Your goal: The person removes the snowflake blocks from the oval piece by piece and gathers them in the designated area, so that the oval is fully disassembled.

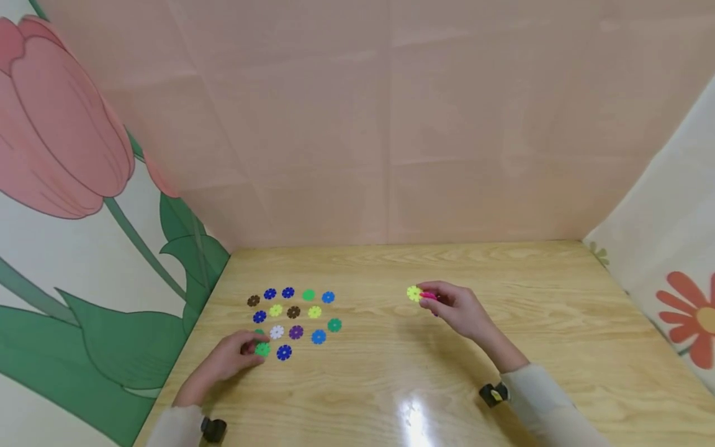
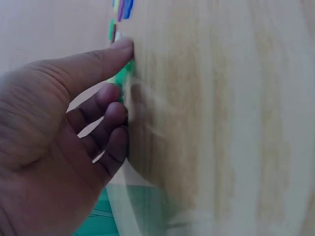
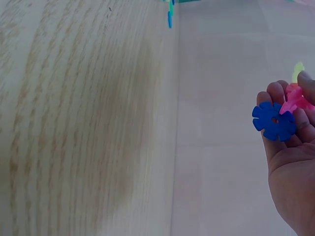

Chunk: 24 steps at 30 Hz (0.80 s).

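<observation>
My left hand (image 1: 230, 356) is at the left of the table, with thumb and fingertips around the edges of a green snowflake disc (image 1: 262, 349). In the left wrist view that green disc (image 2: 123, 74) shows between thumb and index finger, close to the wood. Raised above the table, my right hand (image 1: 455, 308) pinches a cluster of joined snowflake discs. A yellow disc (image 1: 413, 293) sticks out to the left of its fingertips. The right wrist view shows pink discs (image 3: 294, 98) at the thumb and a blue disc (image 3: 273, 121) on the palm side.
Several loose snowflake discs lie spread beside the left hand, among them a white one (image 1: 277, 332), a purple one (image 1: 296, 332) and a brown one (image 1: 293, 312). The wooden table (image 1: 357, 385) meets a pink backdrop (image 1: 313, 155) behind and flowered sheets at both sides.
</observation>
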Each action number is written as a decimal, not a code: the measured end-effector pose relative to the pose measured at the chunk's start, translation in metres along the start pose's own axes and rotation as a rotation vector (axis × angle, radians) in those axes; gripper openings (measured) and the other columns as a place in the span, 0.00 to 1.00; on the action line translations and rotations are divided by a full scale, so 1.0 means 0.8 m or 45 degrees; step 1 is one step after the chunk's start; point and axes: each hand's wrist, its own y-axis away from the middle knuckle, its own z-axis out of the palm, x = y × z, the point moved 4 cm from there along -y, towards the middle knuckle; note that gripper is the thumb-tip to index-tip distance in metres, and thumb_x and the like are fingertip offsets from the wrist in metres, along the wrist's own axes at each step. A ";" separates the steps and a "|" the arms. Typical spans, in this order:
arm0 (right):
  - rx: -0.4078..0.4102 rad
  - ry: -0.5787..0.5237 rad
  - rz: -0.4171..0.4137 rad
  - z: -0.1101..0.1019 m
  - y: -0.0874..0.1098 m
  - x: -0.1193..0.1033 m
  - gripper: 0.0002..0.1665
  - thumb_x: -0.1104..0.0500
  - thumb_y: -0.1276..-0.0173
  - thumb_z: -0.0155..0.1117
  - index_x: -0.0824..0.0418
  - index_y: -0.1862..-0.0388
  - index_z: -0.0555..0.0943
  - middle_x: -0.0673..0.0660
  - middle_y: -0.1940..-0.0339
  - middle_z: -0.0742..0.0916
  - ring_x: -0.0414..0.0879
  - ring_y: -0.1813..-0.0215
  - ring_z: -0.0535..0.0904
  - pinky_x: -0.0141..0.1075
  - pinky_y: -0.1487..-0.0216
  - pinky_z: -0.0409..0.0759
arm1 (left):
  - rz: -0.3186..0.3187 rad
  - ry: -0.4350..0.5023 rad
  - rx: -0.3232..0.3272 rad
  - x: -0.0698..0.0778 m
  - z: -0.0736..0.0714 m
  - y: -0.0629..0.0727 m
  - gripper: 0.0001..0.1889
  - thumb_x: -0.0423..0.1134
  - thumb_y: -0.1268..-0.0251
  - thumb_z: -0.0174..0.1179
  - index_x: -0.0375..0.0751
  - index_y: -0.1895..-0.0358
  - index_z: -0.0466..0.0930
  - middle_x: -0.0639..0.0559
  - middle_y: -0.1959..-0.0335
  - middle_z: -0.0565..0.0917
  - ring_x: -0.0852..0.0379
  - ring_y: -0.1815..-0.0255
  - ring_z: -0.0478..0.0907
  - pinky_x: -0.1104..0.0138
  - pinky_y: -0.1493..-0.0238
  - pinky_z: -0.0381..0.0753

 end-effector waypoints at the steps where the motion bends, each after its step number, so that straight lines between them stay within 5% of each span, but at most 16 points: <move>1: -0.004 -0.008 0.006 0.001 -0.001 0.001 0.16 0.61 0.29 0.68 0.61 0.43 0.84 0.50 0.72 0.85 0.38 0.74 0.76 0.32 0.78 0.74 | 0.019 -0.012 -0.001 0.001 -0.001 0.000 0.21 0.36 0.41 0.73 0.45 0.43 0.84 0.53 0.67 0.75 0.57 0.65 0.69 0.69 0.66 0.71; 10: -0.045 -0.065 0.017 0.010 -0.003 0.002 0.17 0.63 0.29 0.67 0.62 0.43 0.83 0.54 0.70 0.85 0.37 0.74 0.75 0.30 0.77 0.74 | 0.161 -0.004 0.047 0.030 -0.007 -0.012 0.14 0.41 0.36 0.71 0.46 0.48 0.84 0.55 0.66 0.76 0.58 0.66 0.70 0.68 0.65 0.73; 18: -0.088 -0.063 -0.025 0.016 -0.003 0.002 0.17 0.63 0.29 0.67 0.62 0.42 0.83 0.57 0.55 0.89 0.39 0.65 0.81 0.30 0.67 0.81 | 0.387 0.059 0.150 0.099 0.010 -0.032 0.13 0.40 0.31 0.67 0.44 0.46 0.84 0.57 0.61 0.79 0.60 0.65 0.73 0.68 0.69 0.76; 24: -0.116 -0.107 -0.085 0.022 -0.005 0.000 0.17 0.66 0.28 0.65 0.66 0.42 0.83 0.62 0.52 0.89 0.38 0.59 0.83 0.30 0.63 0.83 | 0.458 0.110 0.178 0.152 0.023 -0.042 0.12 0.42 0.29 0.65 0.49 0.46 0.84 0.60 0.61 0.79 0.60 0.64 0.74 0.67 0.67 0.76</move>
